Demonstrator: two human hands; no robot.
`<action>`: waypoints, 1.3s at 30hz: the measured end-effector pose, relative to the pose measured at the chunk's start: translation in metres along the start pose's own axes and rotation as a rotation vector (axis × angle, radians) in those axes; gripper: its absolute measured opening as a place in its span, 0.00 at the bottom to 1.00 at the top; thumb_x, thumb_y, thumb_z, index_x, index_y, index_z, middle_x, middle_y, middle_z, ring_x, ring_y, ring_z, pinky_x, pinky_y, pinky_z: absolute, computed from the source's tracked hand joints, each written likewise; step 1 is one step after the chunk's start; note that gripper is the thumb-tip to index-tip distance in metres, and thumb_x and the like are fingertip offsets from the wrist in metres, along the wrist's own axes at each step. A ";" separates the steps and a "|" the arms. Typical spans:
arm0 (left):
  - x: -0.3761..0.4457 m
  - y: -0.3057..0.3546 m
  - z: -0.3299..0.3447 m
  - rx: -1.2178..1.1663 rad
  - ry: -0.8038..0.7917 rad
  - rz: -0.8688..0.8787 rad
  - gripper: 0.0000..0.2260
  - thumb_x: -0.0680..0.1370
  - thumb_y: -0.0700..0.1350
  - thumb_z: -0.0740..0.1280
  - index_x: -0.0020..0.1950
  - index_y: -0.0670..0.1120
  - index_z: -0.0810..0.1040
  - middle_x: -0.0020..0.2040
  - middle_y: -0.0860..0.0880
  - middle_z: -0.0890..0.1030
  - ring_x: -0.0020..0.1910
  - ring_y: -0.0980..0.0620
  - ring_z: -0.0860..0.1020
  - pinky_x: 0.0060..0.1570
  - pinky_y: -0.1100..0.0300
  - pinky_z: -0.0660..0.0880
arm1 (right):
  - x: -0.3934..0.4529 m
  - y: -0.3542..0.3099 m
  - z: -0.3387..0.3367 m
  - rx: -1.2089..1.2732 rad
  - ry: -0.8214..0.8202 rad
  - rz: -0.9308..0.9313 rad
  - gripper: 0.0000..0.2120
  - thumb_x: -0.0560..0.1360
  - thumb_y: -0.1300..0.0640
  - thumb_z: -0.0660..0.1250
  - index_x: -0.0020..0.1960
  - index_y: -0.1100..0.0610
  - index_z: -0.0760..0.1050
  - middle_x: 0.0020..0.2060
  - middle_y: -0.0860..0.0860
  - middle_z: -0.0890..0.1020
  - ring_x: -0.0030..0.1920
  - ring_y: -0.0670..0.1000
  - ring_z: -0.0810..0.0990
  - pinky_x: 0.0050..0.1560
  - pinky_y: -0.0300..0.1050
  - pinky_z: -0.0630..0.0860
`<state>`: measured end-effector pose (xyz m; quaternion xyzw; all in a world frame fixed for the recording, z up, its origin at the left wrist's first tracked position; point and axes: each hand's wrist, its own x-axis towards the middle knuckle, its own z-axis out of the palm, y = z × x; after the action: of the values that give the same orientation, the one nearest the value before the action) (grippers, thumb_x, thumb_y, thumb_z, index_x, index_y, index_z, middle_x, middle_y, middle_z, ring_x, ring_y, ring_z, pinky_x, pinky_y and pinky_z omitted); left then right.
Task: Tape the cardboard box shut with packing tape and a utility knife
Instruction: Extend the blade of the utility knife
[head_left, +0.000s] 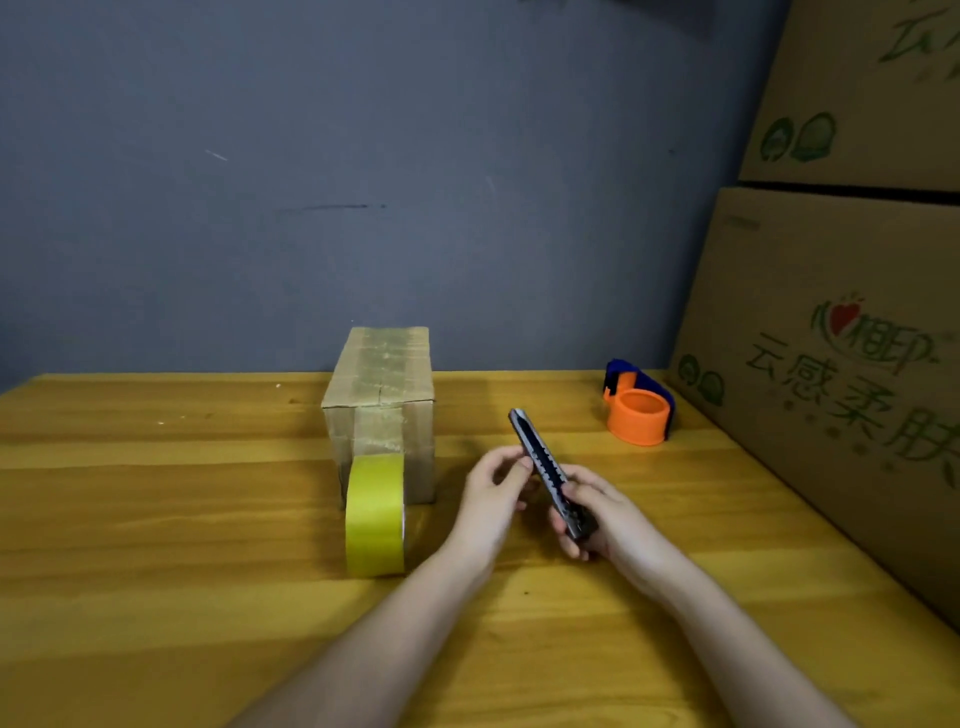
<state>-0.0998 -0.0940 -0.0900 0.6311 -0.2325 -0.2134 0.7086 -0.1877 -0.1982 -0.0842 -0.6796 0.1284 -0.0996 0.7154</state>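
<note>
A small cardboard box (382, 395) stands on the wooden table (156, 519), its flaps down and a strip of clear tape running over its top and down its near face. A roll of yellowish packing tape (375, 514) stands on edge right against the box's near side. To the right of both, my right hand (592, 519) grips the lower end of a dark utility knife (548, 470), which points up and away. My left hand (493, 493) pinches the knife's middle with its fingertips. No blade shows clearly at the tip.
An orange and blue tape dispenser (638, 410) sits at the back right of the table. Large printed cardboard cartons (841, 374) are stacked along the right edge. A grey wall (363, 182) closes off the back.
</note>
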 end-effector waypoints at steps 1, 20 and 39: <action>0.000 -0.002 0.000 -0.006 -0.003 0.012 0.08 0.79 0.42 0.62 0.56 0.45 0.77 0.54 0.47 0.81 0.46 0.56 0.77 0.42 0.63 0.72 | -0.001 0.001 -0.002 -0.018 -0.004 -0.014 0.12 0.81 0.63 0.50 0.59 0.58 0.69 0.26 0.54 0.74 0.19 0.49 0.70 0.21 0.38 0.61; 0.009 -0.015 -0.012 -0.178 -0.030 0.049 0.05 0.78 0.40 0.63 0.45 0.45 0.78 0.46 0.44 0.81 0.45 0.52 0.79 0.43 0.63 0.76 | -0.004 0.007 -0.008 -0.246 -0.027 -0.148 0.08 0.81 0.61 0.55 0.52 0.61 0.72 0.30 0.51 0.72 0.22 0.44 0.64 0.22 0.34 0.60; 0.001 -0.008 -0.008 -0.174 -0.040 0.069 0.09 0.78 0.41 0.63 0.41 0.49 0.80 0.34 0.54 0.81 0.36 0.55 0.76 0.41 0.63 0.73 | -0.007 0.004 0.002 -0.288 0.044 -0.171 0.05 0.80 0.57 0.59 0.49 0.57 0.72 0.31 0.51 0.80 0.24 0.51 0.74 0.27 0.41 0.69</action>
<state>-0.0947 -0.0890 -0.0983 0.5545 -0.2486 -0.2210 0.7628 -0.1938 -0.1941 -0.0882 -0.7811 0.0986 -0.1556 0.5966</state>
